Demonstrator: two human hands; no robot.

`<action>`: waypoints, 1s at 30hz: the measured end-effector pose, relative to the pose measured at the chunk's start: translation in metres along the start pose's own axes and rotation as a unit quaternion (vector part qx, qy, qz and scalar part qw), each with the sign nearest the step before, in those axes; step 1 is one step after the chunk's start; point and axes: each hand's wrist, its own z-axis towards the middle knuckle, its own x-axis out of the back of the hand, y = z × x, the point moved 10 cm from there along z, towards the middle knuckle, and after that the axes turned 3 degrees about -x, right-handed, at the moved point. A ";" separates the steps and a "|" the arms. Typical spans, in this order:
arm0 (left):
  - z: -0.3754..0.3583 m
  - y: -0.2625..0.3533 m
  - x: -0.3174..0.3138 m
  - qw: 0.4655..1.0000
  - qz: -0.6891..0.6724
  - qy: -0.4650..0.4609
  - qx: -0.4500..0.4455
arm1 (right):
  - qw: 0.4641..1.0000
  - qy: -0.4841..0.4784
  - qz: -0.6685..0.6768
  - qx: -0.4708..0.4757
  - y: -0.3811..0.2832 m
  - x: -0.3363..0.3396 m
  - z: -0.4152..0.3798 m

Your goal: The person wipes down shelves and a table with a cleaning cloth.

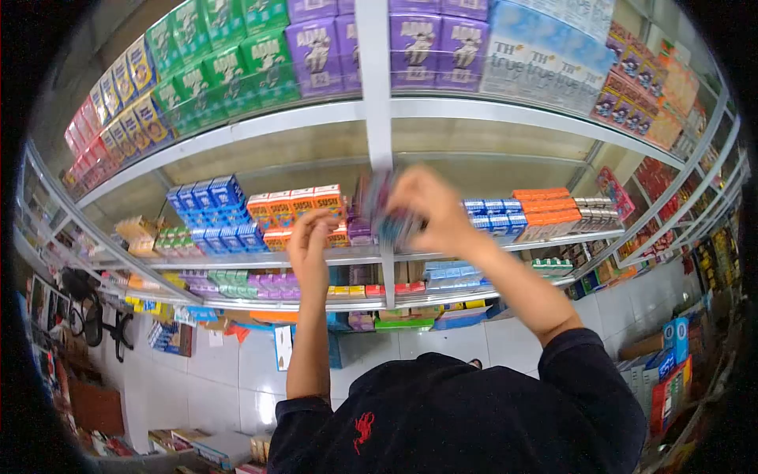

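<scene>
My right hand (430, 204) is raised in front of the middle shelf, near the upright metal post. Its fingers are closed on a blurred small carton pack (399, 225) in dark purple and teal; the print cannot be read. To the left, my left hand (310, 241) is held up with nothing visible in it, fingers slightly bent and apart. Behind it stand orange and white SUSU cartons (280, 212), partly covered by the hand. Purple cartons (361, 225) sit between them and the post, partly hidden by the blurred pack.
A white metal post (379, 134) divides the shelving. Above are green cartons (229, 67), purple cartons (414, 47) and light blue milk cartons (545, 59). Blue cartons (209, 201) and orange packs (546, 207) share the middle shelf. Boxes (663, 371) stand on the tiled floor at right.
</scene>
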 end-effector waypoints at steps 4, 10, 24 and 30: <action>0.020 0.057 -0.040 0.994 -0.021 -0.024 -0.101 | 0.936 0.282 -0.191 0.088 -0.038 0.108 0.057; 0.028 0.115 -0.124 0.900 0.213 -0.084 -0.371 | 0.917 0.255 -0.295 0.079 -0.012 0.117 0.066; 0.020 0.129 -0.279 0.849 0.267 -0.174 -0.422 | 0.879 0.327 -0.346 0.031 0.068 0.290 -0.048; 0.005 0.134 -0.372 0.804 0.296 -0.232 -0.461 | 0.863 0.341 -0.372 0.007 0.107 0.364 -0.094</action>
